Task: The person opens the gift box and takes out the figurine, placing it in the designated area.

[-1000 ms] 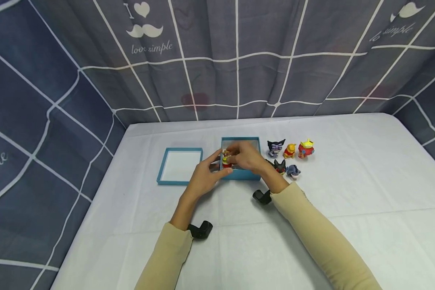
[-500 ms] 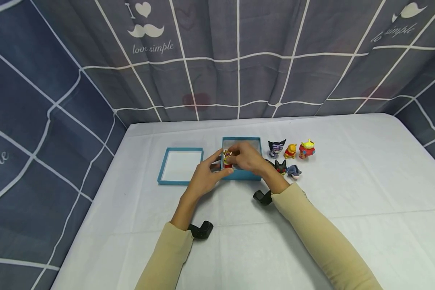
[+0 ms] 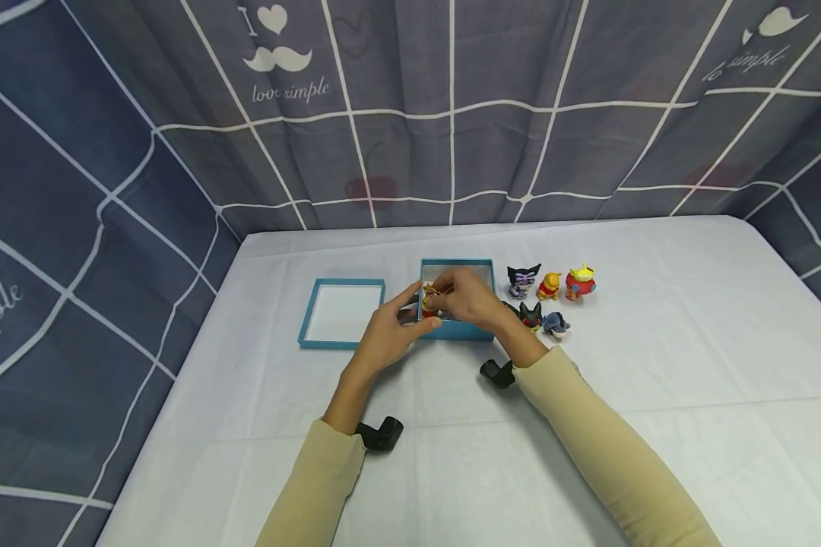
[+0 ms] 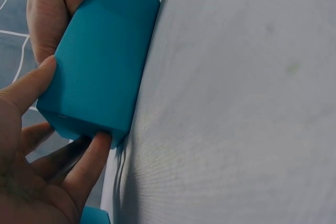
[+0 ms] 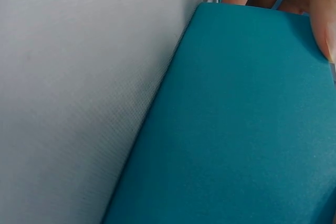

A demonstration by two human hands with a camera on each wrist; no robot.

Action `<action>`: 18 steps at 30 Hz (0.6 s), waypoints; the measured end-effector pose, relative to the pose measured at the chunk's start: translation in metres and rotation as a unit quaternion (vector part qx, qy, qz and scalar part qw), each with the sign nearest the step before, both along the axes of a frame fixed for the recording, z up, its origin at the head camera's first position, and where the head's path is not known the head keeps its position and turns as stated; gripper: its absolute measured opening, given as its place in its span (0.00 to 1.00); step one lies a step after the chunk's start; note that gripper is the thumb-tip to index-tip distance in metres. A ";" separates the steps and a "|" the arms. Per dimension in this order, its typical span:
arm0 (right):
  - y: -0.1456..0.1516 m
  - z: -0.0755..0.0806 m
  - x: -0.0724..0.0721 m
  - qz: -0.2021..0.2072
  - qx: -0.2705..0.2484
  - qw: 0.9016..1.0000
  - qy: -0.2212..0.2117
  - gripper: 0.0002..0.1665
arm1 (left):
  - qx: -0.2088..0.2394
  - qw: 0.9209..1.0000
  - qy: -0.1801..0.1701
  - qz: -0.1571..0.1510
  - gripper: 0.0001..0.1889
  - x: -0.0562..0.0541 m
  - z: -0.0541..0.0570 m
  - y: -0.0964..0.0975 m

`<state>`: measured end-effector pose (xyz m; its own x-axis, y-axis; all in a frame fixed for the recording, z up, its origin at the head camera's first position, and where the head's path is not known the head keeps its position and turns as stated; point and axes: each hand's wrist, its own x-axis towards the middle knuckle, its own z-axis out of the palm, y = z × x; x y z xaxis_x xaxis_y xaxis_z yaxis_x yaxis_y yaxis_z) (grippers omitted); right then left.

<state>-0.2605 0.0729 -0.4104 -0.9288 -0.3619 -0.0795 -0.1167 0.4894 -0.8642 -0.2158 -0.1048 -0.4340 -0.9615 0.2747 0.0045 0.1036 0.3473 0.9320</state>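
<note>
In the head view a teal box [image 3: 467,330] stands uncovered at the middle of the table. My left hand [image 3: 385,332] holds its left front corner, thumb at the front wall and fingers along the left side. The left wrist view shows those fingers [image 4: 86,169] against the box's end. My right hand [image 3: 470,297] reaches into the box from the right and pinches a small red and yellow toy figurine [image 3: 427,292] at the left inside wall. The fingers partly cover this figurine. Much of the box's inside is hidden behind the right hand.
Left of the box lies its teal-rimmed lid [image 3: 304,323], white inside facing up. To the right stand a black-eared purple figurine [image 3: 521,282], a yellow bear figurine [image 3: 549,286], a green-headed alien figurine [image 3: 580,283], a black pointy-eared figurine [image 3: 530,316] and a blue-grey donkey figurine [image 3: 556,325].
The figurine in the right hand's fingers has shifted very slightly at the box's left wall. Both hands otherwise keep their places; the whole head view drifts a few pixels.
</note>
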 end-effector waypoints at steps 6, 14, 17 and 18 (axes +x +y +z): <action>0.000 -0.001 0.000 -0.003 0.003 1.000 0.009 0.07 | -0.007 1.000 0.001 0.003 0.40 0.000 0.000 0.000; 0.000 0.001 0.000 0.015 0.008 1.000 -0.001 0.10 | -0.004 1.000 -0.005 -0.004 0.40 0.000 0.001 -0.001; 0.000 0.000 0.000 0.028 0.001 1.000 0.005 0.16 | -0.006 1.000 -0.004 -0.003 0.39 0.000 0.001 -0.002; 0.000 0.000 0.000 0.031 -0.001 0.999 0.012 0.17 | -0.008 1.000 -0.003 -0.002 0.39 0.000 0.001 -0.002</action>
